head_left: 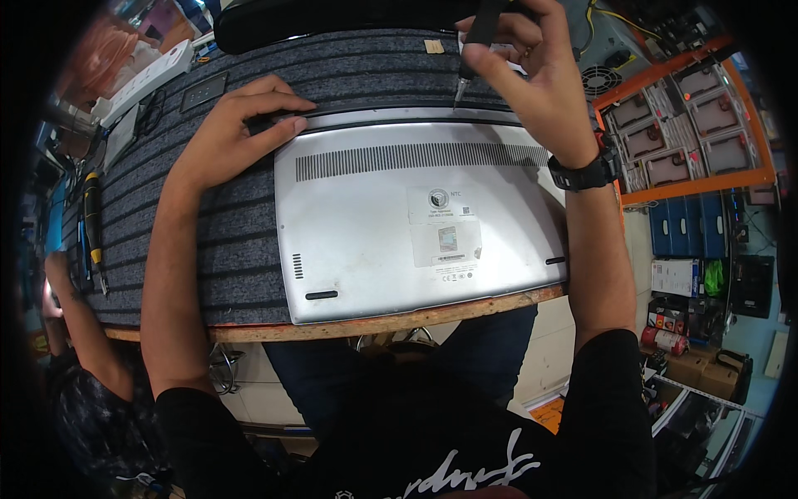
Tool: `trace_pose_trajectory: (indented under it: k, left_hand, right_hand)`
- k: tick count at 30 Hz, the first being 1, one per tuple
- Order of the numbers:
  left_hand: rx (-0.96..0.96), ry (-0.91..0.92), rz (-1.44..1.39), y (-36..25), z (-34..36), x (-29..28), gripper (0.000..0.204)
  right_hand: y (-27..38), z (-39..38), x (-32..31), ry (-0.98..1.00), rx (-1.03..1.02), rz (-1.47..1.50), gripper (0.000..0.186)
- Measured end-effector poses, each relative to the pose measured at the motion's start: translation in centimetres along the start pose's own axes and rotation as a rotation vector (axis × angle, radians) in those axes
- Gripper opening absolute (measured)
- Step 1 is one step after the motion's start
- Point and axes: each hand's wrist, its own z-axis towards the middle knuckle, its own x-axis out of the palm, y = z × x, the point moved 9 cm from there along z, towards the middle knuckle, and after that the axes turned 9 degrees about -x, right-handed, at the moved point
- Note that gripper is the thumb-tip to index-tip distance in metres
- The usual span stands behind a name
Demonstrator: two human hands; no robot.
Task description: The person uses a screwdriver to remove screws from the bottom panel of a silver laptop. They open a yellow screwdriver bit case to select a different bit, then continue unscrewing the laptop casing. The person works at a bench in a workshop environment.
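Note:
A silver laptop lies bottom side up along the bench's front edge, showing a long vent, labels and rubber feet. My right hand, with a black watch on the wrist, grips a black-handled screwdriver nearly upright, its metal tip down at the laptop's back edge. My left hand rests at the back left corner of the laptop, thumb and fingertips on the edge, fingers bent and apart, holding nothing.
The grey ribbed mat carries a yellow-black screwdriver, other tools, a white power strip and a long black object. An orange-framed parts board and shelves stand right. Another person's arm is at left.

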Motion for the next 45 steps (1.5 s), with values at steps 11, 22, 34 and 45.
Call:
trace_pose_trajectory:
  k: [11, 22, 34, 45]
  left_hand:
    - [0.005, 0.01, -0.009, 0.0, 0.2, 0.3, 0.029]
    - [-0.017, 0.01, -0.001, 0.4, 0.0, 0.3, 0.03]
    - [-0.002, -0.003, 0.018, 0.0, -0.1, 0.1, 0.03]
    - [-0.013, -0.002, 0.021, 0.0, -0.1, 0.1, 0.031]
  right_hand:
    - [0.1, 0.0, -0.2, 0.024, -0.142, -0.165, 0.071]
    - [0.3, -0.2, 0.5, 0.08, 0.122, -0.292, 0.073]
    - [-1.3, -0.3, 0.3, 0.06, 0.154, 0.074, 0.077]
    - [-0.1, -0.2, 0.4, 0.037, 0.131, 0.234, 0.076]
